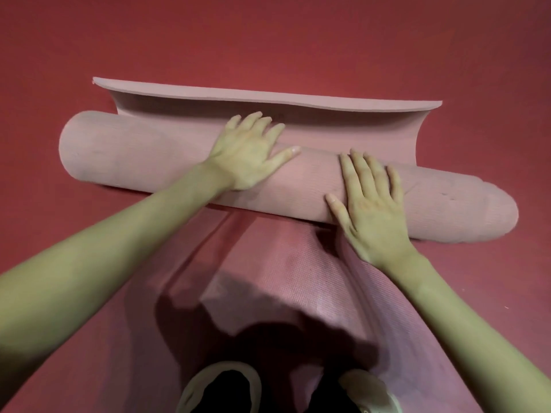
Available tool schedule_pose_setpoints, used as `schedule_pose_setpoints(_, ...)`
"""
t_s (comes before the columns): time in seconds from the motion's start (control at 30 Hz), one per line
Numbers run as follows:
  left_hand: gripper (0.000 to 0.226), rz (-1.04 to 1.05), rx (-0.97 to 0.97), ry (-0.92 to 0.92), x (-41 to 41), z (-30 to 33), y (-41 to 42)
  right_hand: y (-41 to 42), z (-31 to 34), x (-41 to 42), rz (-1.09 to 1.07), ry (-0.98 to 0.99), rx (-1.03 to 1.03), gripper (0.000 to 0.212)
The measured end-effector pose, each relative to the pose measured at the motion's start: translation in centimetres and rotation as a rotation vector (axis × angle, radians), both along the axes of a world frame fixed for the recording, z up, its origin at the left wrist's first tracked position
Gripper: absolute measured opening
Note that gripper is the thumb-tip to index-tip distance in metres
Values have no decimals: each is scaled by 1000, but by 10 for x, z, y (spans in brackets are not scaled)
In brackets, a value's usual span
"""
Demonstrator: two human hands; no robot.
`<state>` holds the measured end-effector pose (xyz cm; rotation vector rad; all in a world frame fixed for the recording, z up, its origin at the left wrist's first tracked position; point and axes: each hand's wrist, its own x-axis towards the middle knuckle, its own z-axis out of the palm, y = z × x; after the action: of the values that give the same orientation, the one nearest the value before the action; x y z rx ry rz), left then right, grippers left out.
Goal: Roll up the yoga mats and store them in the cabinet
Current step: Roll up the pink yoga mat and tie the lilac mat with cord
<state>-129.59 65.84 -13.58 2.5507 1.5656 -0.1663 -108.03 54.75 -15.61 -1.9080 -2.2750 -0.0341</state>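
A pink yoga mat [143, 156] lies across the red floor as a thick roll, from left to lower right. Its last free end [268, 98] curls up behind the roll, its edge lifted off the floor. My left hand [250, 153] lies flat on top of the roll near its middle, fingers spread and straight. My right hand [372, 201] presses flat on the roll further right, fingers pointing away from me. Neither hand grips the mat.
A second pink mat [268, 293] lies spread on the red floor [298, 40] under me, running from the roll toward my feet. My two shoes [220, 389] stand on it at the bottom edge. No cabinet is in view.
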Motion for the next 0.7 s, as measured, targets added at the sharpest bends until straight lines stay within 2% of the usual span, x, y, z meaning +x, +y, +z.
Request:
schedule_pose_setpoints(0.1,83,-30,104,13,-4,-6,-18,13,-4,2,-21,-31,31,66)
schedule_pose_setpoints(0.27,76,-151,263,6,-15,-22,-43,42,-3,7,-33,-23,15,69)
schedule_pose_setpoints(0.5,75,-99,200,-6,-5,-11,-5,55,0,3,-106,29,-38,75)
schedule_pose_setpoints(0.6,76,-90,176,-39,-3,-8,6,37,-9,0,-92,63,31,71)
schedule_pose_setpoints(0.7,74,-89,164,-39,-1,-6,12,30,-14,2,-78,67,61,80)
